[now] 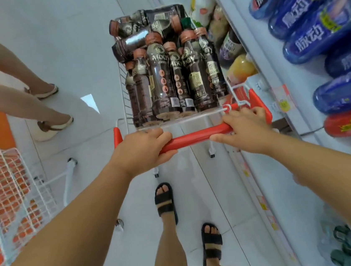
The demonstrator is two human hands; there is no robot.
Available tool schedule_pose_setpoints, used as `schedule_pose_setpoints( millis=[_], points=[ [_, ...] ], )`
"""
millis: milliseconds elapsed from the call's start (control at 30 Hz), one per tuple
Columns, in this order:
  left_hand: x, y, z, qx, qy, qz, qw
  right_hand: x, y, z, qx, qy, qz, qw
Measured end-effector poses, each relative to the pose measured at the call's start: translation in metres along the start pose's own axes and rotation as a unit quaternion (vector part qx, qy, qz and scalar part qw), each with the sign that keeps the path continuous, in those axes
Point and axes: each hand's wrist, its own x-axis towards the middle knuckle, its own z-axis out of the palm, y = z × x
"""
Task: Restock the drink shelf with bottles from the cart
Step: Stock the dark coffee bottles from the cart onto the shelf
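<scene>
Red handle (pixel 194 136) was gripped by the left hand (pixel 143 149) and right hand (pixel 244 130), fingers (pixel 156 132) curled round it. Brown coffee bottles (pixel 168 79) stood packed in the cart (pixel 124 90), just beside the drink shelf (pixel 267 65). Rolling slowly, parallel to the shelf, would avoid toppling them.

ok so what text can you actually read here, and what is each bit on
"MDQY COFFEE" (third letter unsure): coffee bottles in the cart
"QIYA": lower label on one of them
"脉动": blue bottles on the shelf
Too blurred or small to read: barcodes, price tags, the yellow print on the red bottle
</scene>
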Motion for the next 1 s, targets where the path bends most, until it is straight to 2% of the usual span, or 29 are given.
schedule_pose_setpoints(
  millis=[333,467,500,567,633,700,767,867,1000],
  points=[
    [0.067,-0.071,-0.034,0.008,-0.019,-0.002,1.000,0.085,0.006,-0.057,0.032,-0.013,0.007,0.999],
    [0.090,-0.089,-0.048,-0.008,-0.051,-0.024,0.998,0.115,0.012,-0.078,0.042,-0.039,0.015,0.998],
    [0.095,-0.091,-0.051,-0.025,-0.040,-0.032,0.998,0.121,0.014,-0.083,0.064,-0.047,0.020,0.997],
    [0.106,-0.095,-0.060,-0.086,0.026,-0.099,0.991,0.133,0.016,-0.098,0.202,-0.049,0.044,0.977],
    [0.121,-0.099,-0.070,-0.164,0.123,-0.218,0.954,0.153,0.016,-0.112,0.330,-0.005,0.071,0.941],
    [0.144,-0.100,-0.082,-0.215,0.202,-0.308,0.905,0.178,0.014,-0.125,0.331,0.070,0.079,0.938],
    [0.171,-0.104,-0.089,-0.262,0.241,-0.353,0.865,0.203,0.010,-0.138,0.333,0.110,0.090,0.932],
    [0.205,-0.112,-0.091,-0.341,0.238,-0.401,0.816,0.232,0.002,-0.146,0.342,0.102,0.109,0.928],
    [0.229,-0.123,-0.084,-0.362,0.169,-0.439,0.804,0.258,-0.008,-0.139,0.338,0.081,0.169,0.922]
  ],
)
